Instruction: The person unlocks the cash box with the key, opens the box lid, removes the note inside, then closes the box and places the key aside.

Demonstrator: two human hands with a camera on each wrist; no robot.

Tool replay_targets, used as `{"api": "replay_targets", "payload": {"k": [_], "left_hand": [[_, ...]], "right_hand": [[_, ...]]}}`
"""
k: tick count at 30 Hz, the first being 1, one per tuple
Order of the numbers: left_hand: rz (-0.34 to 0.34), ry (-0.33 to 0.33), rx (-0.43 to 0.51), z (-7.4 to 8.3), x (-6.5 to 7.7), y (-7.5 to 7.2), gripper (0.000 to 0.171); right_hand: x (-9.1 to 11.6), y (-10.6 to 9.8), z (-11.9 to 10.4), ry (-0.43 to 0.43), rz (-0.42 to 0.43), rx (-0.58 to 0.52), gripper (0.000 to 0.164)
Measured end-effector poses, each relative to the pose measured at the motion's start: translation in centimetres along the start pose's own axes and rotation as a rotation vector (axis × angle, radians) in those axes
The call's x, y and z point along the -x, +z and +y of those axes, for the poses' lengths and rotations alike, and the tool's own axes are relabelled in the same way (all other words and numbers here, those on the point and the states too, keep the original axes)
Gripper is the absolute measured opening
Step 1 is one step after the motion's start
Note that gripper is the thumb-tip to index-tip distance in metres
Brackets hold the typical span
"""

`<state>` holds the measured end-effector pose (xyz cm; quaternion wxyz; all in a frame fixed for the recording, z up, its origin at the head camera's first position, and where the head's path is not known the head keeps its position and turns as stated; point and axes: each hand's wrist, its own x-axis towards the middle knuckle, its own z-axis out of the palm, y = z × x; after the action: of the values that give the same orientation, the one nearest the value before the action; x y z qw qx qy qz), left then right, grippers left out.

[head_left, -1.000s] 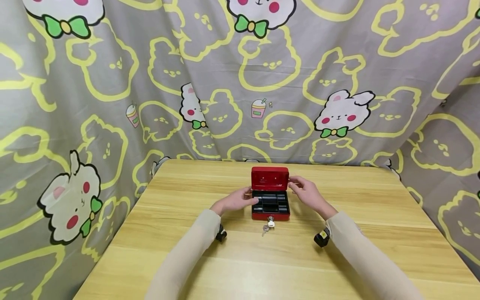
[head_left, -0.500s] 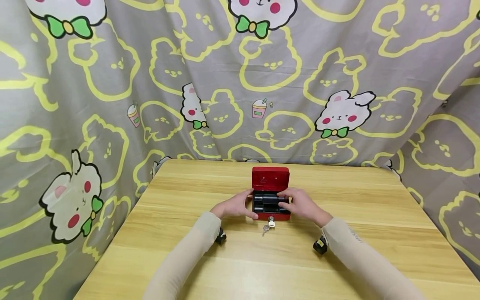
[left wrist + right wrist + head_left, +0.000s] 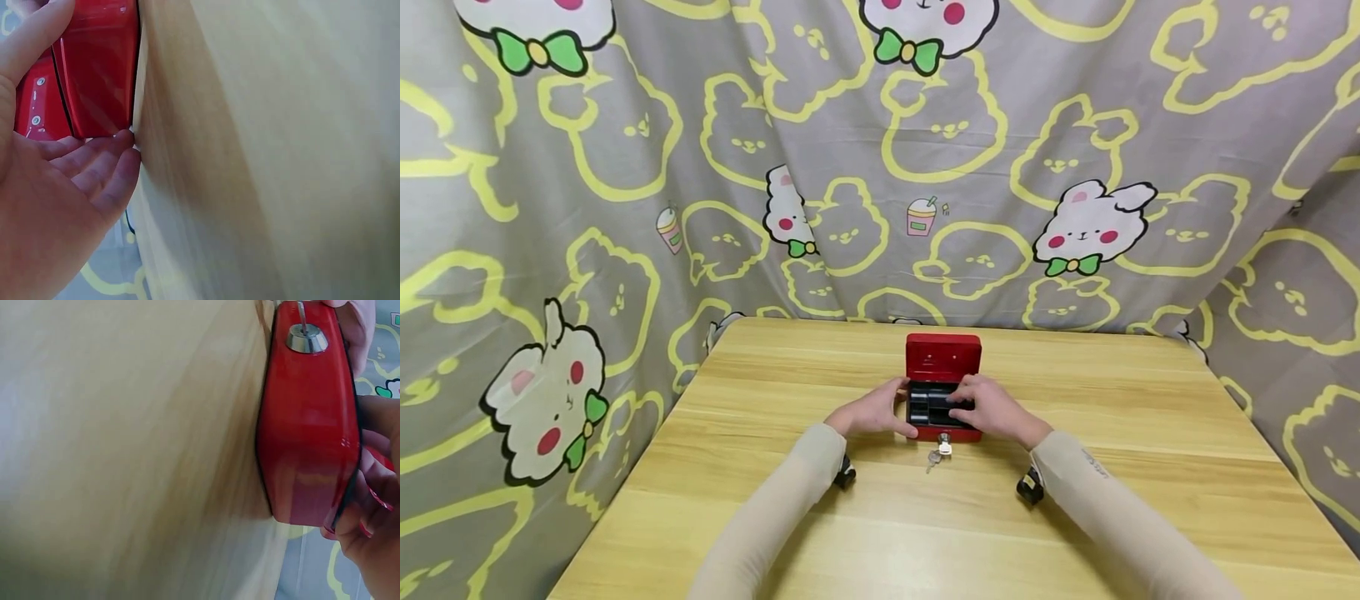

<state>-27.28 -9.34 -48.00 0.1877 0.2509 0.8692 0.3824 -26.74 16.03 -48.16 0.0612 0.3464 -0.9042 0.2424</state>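
A red cash box (image 3: 928,434) stands on the table, its lid (image 3: 943,354) raised at the back and a black compartment tray (image 3: 918,408) inside. My left hand (image 3: 876,410) holds the box's left side, thumb at the front corner and fingers around the back. In the left wrist view those fingers (image 3: 100,164) curve along the red wall. Over the right half of the tray, my right hand (image 3: 996,410) reaches in with bent fingers and thumb; its fingertips are partly hidden, and I cannot tell whether they pinch the tray. A key (image 3: 945,448) sits in the front lock (image 3: 307,339).
A second key (image 3: 935,457) hangs from the one in the lock, just above the wooden table (image 3: 880,533). Behind the table and along both sides hangs a grey curtain (image 3: 850,125) with cartoon prints. Small black cameras (image 3: 845,473) are strapped at both wrists.
My right hand has moved from beside the raised lid to over the tray, then farther left into it. The left thumb has shifted from the tray's edge to the box's front corner.
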Motion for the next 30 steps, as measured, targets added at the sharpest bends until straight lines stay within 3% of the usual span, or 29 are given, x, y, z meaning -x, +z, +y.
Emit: {"api": "replay_targets", "payload": {"k": [4,10,21,30], "left_hand": [[-0.003,0.025,-0.004,0.0,0.0,-0.1,0.096],[0.001,0.007,0.015,-0.1,-0.2,-0.1,0.093],[-0.022,0.001,0.004,0.0,-0.3,0.0,0.088],[-0.013,-0.010,0.013,0.3,-0.1,0.0,0.088]], "right_hand": [[-0.3,0.1,-0.2,-0.014,0.009,0.012,0.014],[-0.7,0.5,-0.5,-0.016,0.019,0.039,0.013],[-1.2,1.4,-0.1,-0.123,0.018,0.039,0.010],[-1.4,1.2,-0.2,-0.090,0.026,-0.028,0.006]]}}
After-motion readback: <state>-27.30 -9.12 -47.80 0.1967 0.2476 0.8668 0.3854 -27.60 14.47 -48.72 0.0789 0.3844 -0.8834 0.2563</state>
